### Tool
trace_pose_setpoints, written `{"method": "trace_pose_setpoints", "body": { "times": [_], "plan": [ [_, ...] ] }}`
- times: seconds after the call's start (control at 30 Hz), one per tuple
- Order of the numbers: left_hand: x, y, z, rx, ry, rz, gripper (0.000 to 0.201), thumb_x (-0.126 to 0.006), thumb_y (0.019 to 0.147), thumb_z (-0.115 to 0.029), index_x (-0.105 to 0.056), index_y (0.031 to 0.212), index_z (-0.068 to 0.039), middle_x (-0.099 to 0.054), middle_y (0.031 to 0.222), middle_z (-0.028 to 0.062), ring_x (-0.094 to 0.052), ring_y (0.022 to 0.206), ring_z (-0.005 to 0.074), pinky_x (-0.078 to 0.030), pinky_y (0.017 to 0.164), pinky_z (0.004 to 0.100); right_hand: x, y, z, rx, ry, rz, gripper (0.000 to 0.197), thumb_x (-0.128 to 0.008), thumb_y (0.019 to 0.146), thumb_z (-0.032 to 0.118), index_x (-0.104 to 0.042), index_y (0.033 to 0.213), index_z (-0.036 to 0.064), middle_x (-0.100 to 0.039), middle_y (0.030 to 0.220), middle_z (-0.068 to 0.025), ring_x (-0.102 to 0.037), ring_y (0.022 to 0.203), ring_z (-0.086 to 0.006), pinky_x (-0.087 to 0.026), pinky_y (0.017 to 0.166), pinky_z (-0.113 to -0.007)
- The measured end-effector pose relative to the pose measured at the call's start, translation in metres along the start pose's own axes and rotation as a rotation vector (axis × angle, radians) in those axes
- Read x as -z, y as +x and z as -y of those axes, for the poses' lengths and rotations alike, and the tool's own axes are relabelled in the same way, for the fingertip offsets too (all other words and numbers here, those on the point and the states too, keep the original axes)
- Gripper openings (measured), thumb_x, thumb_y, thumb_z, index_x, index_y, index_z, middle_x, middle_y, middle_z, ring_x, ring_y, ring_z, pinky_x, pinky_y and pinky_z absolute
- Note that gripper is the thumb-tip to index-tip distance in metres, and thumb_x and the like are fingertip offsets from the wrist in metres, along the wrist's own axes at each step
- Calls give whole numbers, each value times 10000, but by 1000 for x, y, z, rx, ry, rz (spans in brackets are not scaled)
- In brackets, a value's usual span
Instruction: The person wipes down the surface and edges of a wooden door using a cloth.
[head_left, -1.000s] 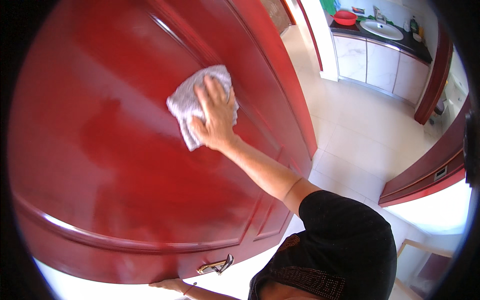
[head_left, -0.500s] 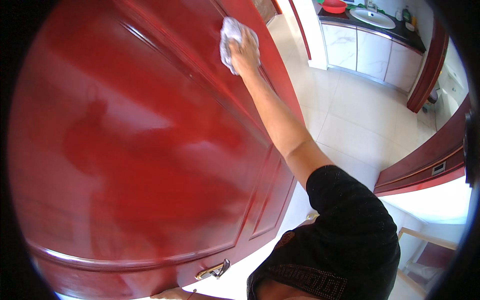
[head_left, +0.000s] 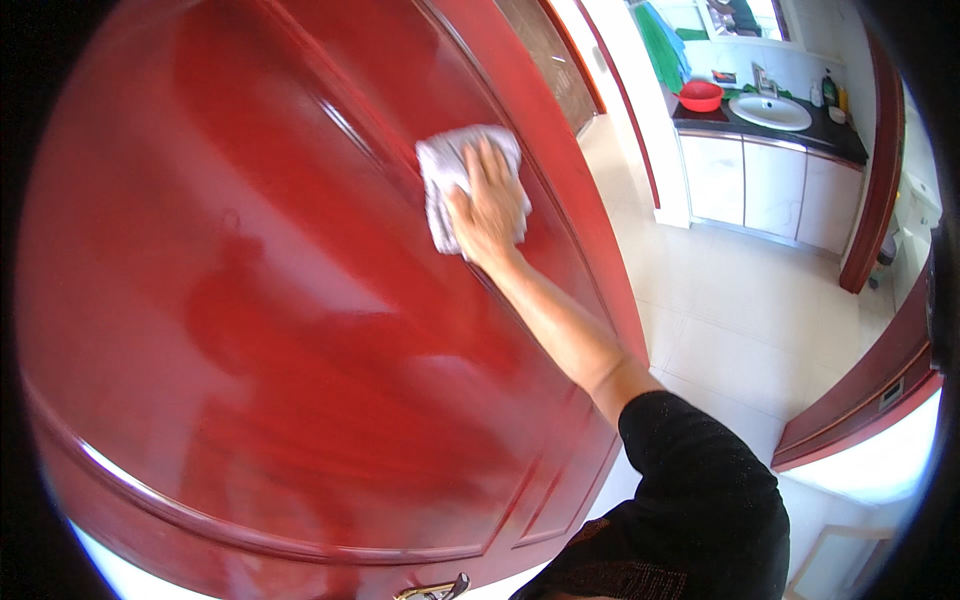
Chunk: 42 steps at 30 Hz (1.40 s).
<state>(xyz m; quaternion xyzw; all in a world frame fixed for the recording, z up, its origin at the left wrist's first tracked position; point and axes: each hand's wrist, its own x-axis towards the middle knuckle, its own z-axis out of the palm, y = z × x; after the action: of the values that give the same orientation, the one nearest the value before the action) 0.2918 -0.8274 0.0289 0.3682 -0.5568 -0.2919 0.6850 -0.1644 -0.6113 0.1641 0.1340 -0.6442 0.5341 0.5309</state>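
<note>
A wide, glossy red wooden door (head_left: 150, 330) fills the left and middle of the head view. My right hand (head_left: 487, 205) holds a pale, crumpled cloth (head_left: 447, 160) against its panel, fingers laid over the fabric and thumb out to the side. The cloth lies across the raised moulding (head_left: 395, 185) of the upper panel. Low on the door, at the picture's bottom edge, is a dark and gold door handle (head_left: 435, 590). My left hand does not show.
Past the door's right edge lies a pale tiled floor (head_left: 720, 320). Farther off stand a white-fronted cabinet (head_left: 770, 190), a washbasin (head_left: 770, 110) and a red plastic bowl (head_left: 700, 97). A red-brown door frame (head_left: 850, 425) with a metal strike plate rises at the right.
My right hand and the cloth have come lower in the picture, with the fingers spread wider. The view has shifted, showing more of the washroom. My left hand, at the bottom edge before, has left the picture.
</note>
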Motion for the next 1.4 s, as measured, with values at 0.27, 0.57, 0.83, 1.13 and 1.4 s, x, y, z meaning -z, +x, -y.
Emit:
{"method": "trace_pose_setpoints", "body": {
  "times": [0.27, 0.57, 0.83, 1.13, 1.4],
  "plan": [
    [-27, -6, 5, -27, -4, 45, 699, -168, 928, -523, -200, 1377, 12, -238, 1398, 235, -318, 1246, 363, -311, 1036, 470, -34, 171, 40, 48, 110, -57, 623, -336, 849, 488, -377, 1336, 101, -293, 1420, -144, -228, 1323, -314, -124, 1053, -572],
    [-62, -30, 8, -79, 2, 155, 705, -169, 927, -529, -202, 1374, 15, -236, 1397, 237, -320, 1245, 361, -310, 1036, 471, -14, 86, -48, -200, 19, -21, 603, -394, 855, 396, -372, 1321, 14, -321, 1394, -187, -262, 1303, -328, -190, 1055, -482],
    [-75, -52, 13, -112, -7, 230, 711, -169, 925, -533, -204, 1372, 18, -234, 1396, 239, -321, 1243, 360, -310, 1036, 472, 25, -64, -153, -547, -47, 70, 616, -330, 883, 417, -321, 1351, 17, -271, 1422, -179, -210, 1332, -309, -130, 1071, -483],
    [-84, -56, 20, -118, -12, 267, 718, -170, 923, -539, -206, 1369, 22, -232, 1395, 241, -323, 1242, 359, -309, 1036, 474, 30, -158, -240, -765, -83, 38, 569, -369, 882, 393, -365, 1332, 45, -367, 1368, -179, -303, 1289, -304, -200, 1063, -422],
    [-73, -49, 33, -143, 14, 270, 724, -170, 921, -544, -207, 1367, 25, -230, 1395, 243, -324, 1241, 357, -309, 1035, 475, 42, -220, -279, -555, -287, 49, 439, -290, 911, 241, -403, 1260, 0, -545, 1063, -222, -506, 991, -379, -376, 849, -453]
  ]
}}
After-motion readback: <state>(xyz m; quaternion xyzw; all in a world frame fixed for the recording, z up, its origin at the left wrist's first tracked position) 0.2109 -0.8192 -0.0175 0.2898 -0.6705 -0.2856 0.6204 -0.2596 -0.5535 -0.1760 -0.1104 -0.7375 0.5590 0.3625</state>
